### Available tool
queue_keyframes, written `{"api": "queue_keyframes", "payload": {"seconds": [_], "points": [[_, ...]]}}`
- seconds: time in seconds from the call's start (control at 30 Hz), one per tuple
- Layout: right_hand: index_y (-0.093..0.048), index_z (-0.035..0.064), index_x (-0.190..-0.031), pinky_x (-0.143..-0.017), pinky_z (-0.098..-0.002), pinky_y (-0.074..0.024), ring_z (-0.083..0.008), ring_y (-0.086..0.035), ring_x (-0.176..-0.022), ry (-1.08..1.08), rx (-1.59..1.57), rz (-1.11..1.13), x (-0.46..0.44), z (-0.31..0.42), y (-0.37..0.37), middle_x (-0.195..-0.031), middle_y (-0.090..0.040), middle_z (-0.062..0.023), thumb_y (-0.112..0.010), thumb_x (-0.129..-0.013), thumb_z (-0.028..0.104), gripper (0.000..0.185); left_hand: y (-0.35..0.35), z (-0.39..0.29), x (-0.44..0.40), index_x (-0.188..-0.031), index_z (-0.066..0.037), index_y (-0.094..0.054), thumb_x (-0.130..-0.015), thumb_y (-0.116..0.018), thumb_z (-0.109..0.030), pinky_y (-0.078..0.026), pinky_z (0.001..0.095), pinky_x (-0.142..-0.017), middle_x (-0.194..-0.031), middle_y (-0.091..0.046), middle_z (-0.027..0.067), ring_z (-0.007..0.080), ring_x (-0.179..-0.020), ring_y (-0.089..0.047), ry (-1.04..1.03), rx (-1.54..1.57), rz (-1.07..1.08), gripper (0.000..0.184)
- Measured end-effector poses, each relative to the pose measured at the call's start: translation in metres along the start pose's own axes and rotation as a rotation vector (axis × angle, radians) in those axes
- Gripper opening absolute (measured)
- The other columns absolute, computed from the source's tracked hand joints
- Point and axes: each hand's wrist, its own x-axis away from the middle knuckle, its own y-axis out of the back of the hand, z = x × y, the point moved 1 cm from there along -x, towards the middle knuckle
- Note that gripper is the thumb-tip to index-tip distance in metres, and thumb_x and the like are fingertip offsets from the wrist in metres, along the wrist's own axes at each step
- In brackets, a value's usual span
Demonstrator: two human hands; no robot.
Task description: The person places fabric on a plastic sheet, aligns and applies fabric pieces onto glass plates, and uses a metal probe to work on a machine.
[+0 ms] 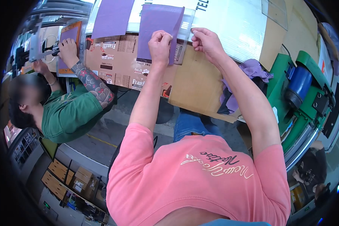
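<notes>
A purple sheet [154, 19] lies on a clear plastic plate [188, 22] in front of me, its right edge slightly raised. My left hand [160, 47] is closed in a pinch at the sheet, thumb and forefinger together near its right edge. Just right of the plate's edge, my right hand [207, 42] is closed too, with thumb and forefinger pressed together. Whatever its fingertips hold, if anything, is too small to make out. Another purple sheet [111, 17] lies further left on the white surface.
Printed cardboard [118, 64] and plain brown board [199, 81] cover the near tabletop. Crumpled purple scraps [248, 71] lie at right, beside a green machine [307, 98]. At left, a co-worker in a green shirt [71, 116] handles an orange frame [66, 69].
</notes>
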Motion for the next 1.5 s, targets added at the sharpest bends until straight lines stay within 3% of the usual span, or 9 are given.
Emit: {"api": "queue_keyframes", "payload": {"seconds": [0.23,0.43,0.57,0.9,1.07,1.5], "points": [[-0.057,0.0014,-0.093,-0.043,-0.0196,-0.0413,-0.008,-0.049,-0.05,-0.028,-0.064,0.02,-0.006,-0.002,0.003,-0.069,-0.055,-0.0031,-0.051,-0.09,0.012,0.012,0.001,-0.004,0.003,-0.064,0.0,-0.057,-0.073,-0.057,-0.001,-0.034,0.0205,-0.053,-0.088,-0.051,0.0017,0.0084,-0.062,-0.042,0.021,0.034,-0.019,0.009],[-0.057,0.0027,-0.092,-0.048,-0.0174,-0.042,-0.0071,-0.05,-0.053,-0.028,-0.062,0.068,-0.007,-0.002,0.002,-0.068,-0.054,-0.0018,-0.051,-0.09,0.014,0.013,0.001,-0.017,0.009,-0.064,0.0,-0.057,-0.073,-0.057,-0.001,-0.034,0.0205,-0.056,-0.087,-0.051,0.0021,0.0085,-0.063,-0.042,0.127,0.09,-0.055,0.009],[-0.057,0.0023,-0.088,-0.049,-0.0178,-0.0416,-0.0075,-0.049,-0.052,0.069,0.255,-0.148,-0.002,0.003,-0.001,-0.067,-0.053,-0.0018,-0.051,-0.09,0.014,0.013,-0.003,-0.016,0.01,-0.076,-0.004,-0.058,-0.076,-0.055,-0.001,-0.03,0.0179,-0.048,-0.06,-0.047,-0.0011,0.006,-0.052,-0.036,-0.027,-0.151,-0.1,0.004],[-0.059,0.0003,-0.082,-0.06,-0.0272,-0.0465,-0.013,-0.053,-0.056,0.279,0.644,-0.227,-0.017,0.001,-0.001,-0.063,-0.056,-0.0044,-0.047,-0.084,0.01,0.016,-0.004,-0.008,0.013,-0.065,-0.001,-0.058,-0.074,-0.057,0.0,-0.032,0.0192,-0.055,-0.081,-0.052,0.0014,0.0075,-0.061,-0.04,-0.107,-0.234,-0.095,0.008],[-0.06,0.0,-0.08,-0.061,-0.0278,-0.0469,-0.0141,-0.054,-0.059,0.277,0.674,-0.249,-0.022,0.003,-0.004,-0.064,-0.058,-0.0049,-0.049,-0.082,0.011,0.016,-0.002,-0.006,0.011,-0.063,0.0,-0.058,-0.074,-0.057,0.0,-0.032,0.0196,-0.055,-0.09,-0.052,0.0018,0.008,-0.064,-0.041,-0.092,-0.263,-0.075,0.01],[-0.06,0.0015,-0.067,-0.059,-0.0303,-0.0479,-0.0166,-0.055,-0.055,0.284,0.853,-0.313,-0.029,0.012,-0.01,-0.059,-0.058,-0.007,-0.054,-0.079,0.014,0.019,-0.003,-0.007,0.011,-0.066,0.001,-0.059,-0.074,-0.058,-0.001,-0.034,0.02,-0.056,-0.087,-0.051,0.0016,0.0085,-0.064,-0.041,-0.155,-0.347,-0.054,0.008]]}}
